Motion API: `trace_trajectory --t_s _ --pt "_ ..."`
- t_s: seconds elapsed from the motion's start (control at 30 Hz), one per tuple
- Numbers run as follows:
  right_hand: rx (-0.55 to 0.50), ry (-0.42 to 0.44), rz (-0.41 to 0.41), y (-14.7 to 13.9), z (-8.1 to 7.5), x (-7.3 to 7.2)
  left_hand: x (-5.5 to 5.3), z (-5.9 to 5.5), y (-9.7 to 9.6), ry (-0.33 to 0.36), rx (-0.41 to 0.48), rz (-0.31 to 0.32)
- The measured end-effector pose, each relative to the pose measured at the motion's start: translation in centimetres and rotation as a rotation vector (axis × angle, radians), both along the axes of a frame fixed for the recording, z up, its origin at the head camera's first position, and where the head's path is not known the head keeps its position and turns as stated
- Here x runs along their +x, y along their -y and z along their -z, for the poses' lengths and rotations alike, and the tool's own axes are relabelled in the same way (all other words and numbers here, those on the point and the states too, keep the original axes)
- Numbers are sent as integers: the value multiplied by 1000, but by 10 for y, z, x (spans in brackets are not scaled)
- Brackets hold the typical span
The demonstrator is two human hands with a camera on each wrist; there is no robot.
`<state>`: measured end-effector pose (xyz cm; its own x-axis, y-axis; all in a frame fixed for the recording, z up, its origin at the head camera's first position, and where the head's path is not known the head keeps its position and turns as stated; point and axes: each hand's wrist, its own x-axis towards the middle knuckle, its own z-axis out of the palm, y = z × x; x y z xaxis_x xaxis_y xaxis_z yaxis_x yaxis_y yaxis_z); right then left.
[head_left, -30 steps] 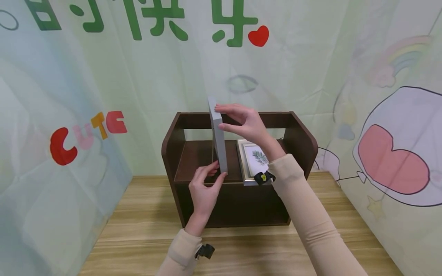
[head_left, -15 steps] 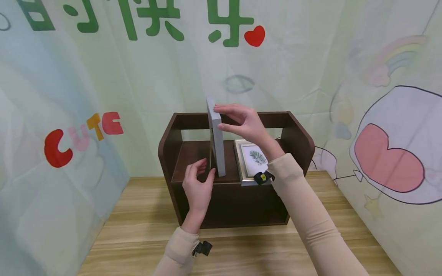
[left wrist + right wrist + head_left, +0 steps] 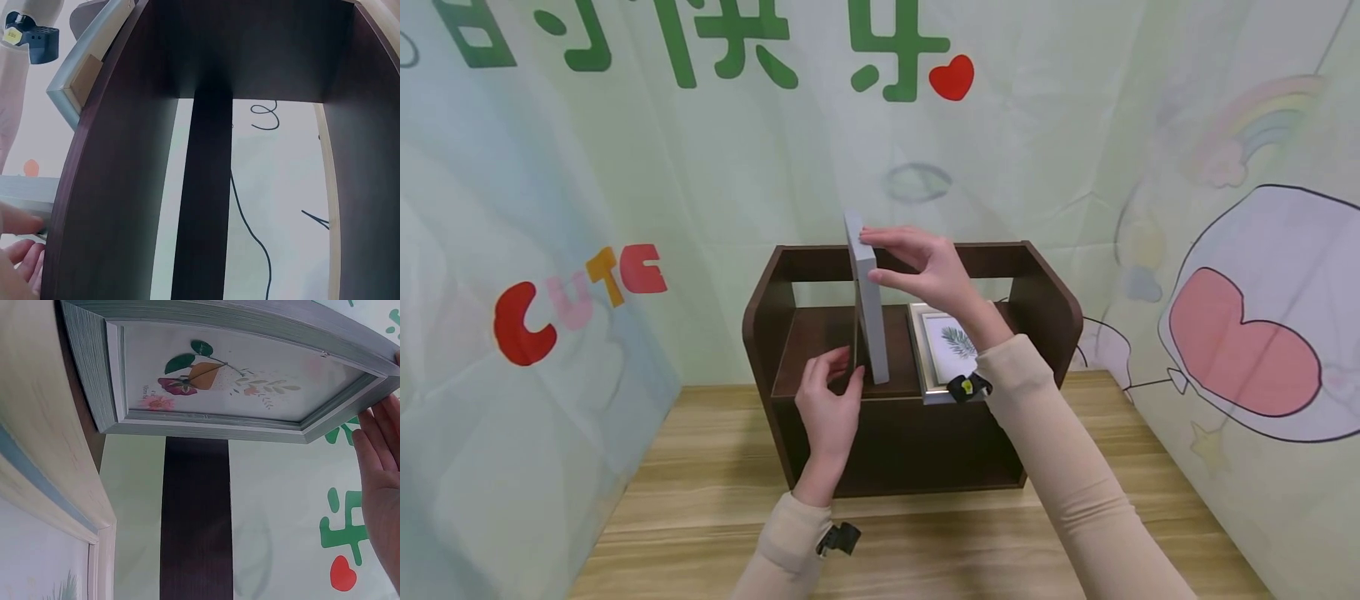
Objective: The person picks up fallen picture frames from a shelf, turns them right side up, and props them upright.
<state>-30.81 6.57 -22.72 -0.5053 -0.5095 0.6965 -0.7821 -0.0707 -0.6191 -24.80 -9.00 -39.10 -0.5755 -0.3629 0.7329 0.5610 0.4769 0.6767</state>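
Note:
A grey picture frame [image 3: 874, 329] stands upright on the dark brown shelf [image 3: 820, 333], edge-on in the head view. In the right wrist view its front shows pressed flowers and leaves under the glass [image 3: 262, 375]. My right hand [image 3: 928, 267] holds the frame's top edge between thumb and fingers. Behind the frame, a thin brown support leg [image 3: 855, 321] leans out to the left. Thumb and fingertips of my left hand [image 3: 829, 412] pinch this leg near its lower end. In the left wrist view, those fingers are partly cut off at the lower left.
A gold-edged frame with a fern print [image 3: 951, 342] lies flat at the shelf's right, slightly past its front edge. Side panels [image 3: 1052, 308] and a back rail [image 3: 823, 262] bound the shelf. It stands on a wood-grain table [image 3: 722, 467] before a printed cloth backdrop [image 3: 722, 183].
My left hand has moved left from the frame's lower front corner to the support leg. The right hand stays at the top edge, and the frame's top has shifted slightly left.

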Motion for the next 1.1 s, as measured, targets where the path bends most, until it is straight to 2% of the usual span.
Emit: trace_trajectory --t_s 0.33,0.6,0.83,1.1 --pt "-2 12 -6 4 1 -1 -2 -2 14 -21 31 -31" --pt "8 0 -14 11 0 0 -2 -4 27 -37 95 -44" --pt "40 -46 -19 17 -1 1 0 -4 32 -2 136 -96" --pt "72 -120 -19 26 -3 3 -2 0 29 -53 168 -149"
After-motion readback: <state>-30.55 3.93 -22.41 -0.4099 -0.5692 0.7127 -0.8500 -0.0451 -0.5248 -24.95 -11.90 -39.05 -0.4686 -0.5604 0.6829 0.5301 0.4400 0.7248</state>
